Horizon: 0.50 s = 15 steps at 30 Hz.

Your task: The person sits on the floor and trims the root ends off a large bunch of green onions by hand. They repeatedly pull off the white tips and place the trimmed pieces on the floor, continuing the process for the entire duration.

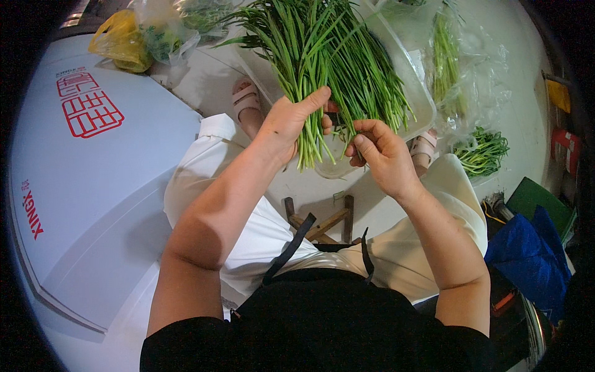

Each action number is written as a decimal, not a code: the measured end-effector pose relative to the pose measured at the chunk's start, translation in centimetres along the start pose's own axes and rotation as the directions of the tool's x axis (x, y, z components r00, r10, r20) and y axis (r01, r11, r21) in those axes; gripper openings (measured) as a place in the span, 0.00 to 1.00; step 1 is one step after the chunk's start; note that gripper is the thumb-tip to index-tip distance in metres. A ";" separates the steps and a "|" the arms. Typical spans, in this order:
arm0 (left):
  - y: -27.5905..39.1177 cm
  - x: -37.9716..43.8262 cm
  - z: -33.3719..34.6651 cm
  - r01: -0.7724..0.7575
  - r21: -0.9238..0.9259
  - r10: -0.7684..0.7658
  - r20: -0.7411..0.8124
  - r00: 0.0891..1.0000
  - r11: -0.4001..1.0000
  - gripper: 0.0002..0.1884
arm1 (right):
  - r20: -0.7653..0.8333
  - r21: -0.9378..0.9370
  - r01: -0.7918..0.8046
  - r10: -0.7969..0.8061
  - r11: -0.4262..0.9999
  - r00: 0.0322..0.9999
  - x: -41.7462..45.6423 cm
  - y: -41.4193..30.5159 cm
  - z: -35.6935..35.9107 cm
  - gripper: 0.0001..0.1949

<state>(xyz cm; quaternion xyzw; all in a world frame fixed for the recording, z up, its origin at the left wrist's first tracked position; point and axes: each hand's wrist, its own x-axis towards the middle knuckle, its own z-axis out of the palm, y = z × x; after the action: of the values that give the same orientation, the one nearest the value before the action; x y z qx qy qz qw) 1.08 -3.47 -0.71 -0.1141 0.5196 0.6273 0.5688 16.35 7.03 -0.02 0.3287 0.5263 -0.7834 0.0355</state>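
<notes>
A bunch of green garlic chives [304, 76] is clasped in my left hand [293, 118], the pale cut ends hanging below my fingers. The thumb lies across the stalks. Beside it, my right hand [381, 149] pinches the end of a thin green stalk between thumb and fingertips. More chives [367, 79] lie to the right of the held bunch, in a translucent plastic bin [420, 109] between my feet. The held bunch hides much of the bin's left part.
A white appliance with red markings [153, 195] stands at my left. Yellow [123, 42] and clear plastic bags [165, 32] sit at the far left. On the right are bagged pale green stems [446, 69], a chive bundle [483, 153] and a blue bag [530, 265]. A wooden stool [330, 223] is beneath me.
</notes>
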 end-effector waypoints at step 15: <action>0.4 0.4 -0.4 -0.170 0.140 0.174 -0.017 0.985 0.975 0.10 | 0.339 -0.451 0.145 0.018 0.880 0.941 -1.3 2.6 0.2 0.07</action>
<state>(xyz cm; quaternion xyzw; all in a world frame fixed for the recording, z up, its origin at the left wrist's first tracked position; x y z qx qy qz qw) 0.40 -3.49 -1.01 -0.0381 0.5779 0.6349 0.5114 18.35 5.35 -1.38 0.1553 0.6972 -0.6773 0.1764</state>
